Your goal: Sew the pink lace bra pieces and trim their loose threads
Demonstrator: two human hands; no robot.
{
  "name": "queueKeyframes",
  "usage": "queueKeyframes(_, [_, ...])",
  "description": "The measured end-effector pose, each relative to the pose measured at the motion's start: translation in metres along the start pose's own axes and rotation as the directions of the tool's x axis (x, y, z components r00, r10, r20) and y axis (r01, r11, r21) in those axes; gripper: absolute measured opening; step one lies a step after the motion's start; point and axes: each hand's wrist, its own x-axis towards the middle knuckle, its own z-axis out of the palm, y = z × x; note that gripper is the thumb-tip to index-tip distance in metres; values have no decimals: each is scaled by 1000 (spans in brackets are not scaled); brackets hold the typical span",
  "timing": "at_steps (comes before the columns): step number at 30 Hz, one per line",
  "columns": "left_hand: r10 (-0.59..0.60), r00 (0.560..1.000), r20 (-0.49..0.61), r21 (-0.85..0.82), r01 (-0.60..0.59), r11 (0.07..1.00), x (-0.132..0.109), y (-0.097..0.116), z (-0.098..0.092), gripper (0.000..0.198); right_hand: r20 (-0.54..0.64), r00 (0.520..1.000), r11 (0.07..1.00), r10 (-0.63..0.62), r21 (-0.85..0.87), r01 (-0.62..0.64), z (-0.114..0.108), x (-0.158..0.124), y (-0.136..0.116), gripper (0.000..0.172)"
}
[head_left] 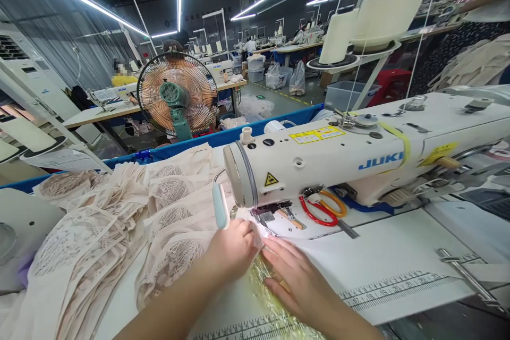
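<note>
Two bare hands work close together at the stitching end of a white sewing machine [319, 154] on a white desk [382, 244]. The left hand [234, 247] has its fingers curled in, apparently pinching a small piece of pale fabric [257, 232], which lies just ahead of the fingertips and partly under the machine head. The right hand [297, 271] lies palm down with fingers extended and thumb apart, its fingertips resting at the fabric's near edge, probably to keep it flat while the other hand guides it. Exactly how the fingers meet the cloth is partly hidden.

Below and between the hands, a shiny yellowish strip [261, 281] trails toward the wearer; whether it joins the fabric is unclear. To the left of the left hand, beige lace pieces [171, 212] lie overlapped in rows, likely so that each lifts off easily. Ahead of the right hand, beneath the machine's arm, sit scissors with a red handle [319, 215], seemingly kept within reach yet off the work. Right of that hand, ruler markings [398, 284] cross the desk, presumably for measuring. Farther ahead and right, thread cones [338, 37] stand raised, with threads running down to the machine.
</note>
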Motion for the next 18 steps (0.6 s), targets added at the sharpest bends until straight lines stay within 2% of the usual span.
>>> queueKeyframes(4, [163, 984, -68, 36, -161, 986, -14, 14, 7, 33, 7, 1000, 999, 21, 25, -21, 0, 1, 0, 38])
queueKeyframes(8, [256, 955, -150, 83, -245, 966, -17, 4, 14, 25, 22, 1000, 1000, 19, 14, -20, 1, -1, 0, 40])
queueKeyframes(12, [291, 946, -140, 71, -283, 956, -12, -10, 11, 23, 44, 999, 1000, 26, 17, -26, 2, -1, 1, 40])
queueKeyframes(18, [265, 959, -101, 26, -264, 964, -6, -17, 7, 25, 47, 998, 999, 42, 31, -44, 0, 0, -1, 38])
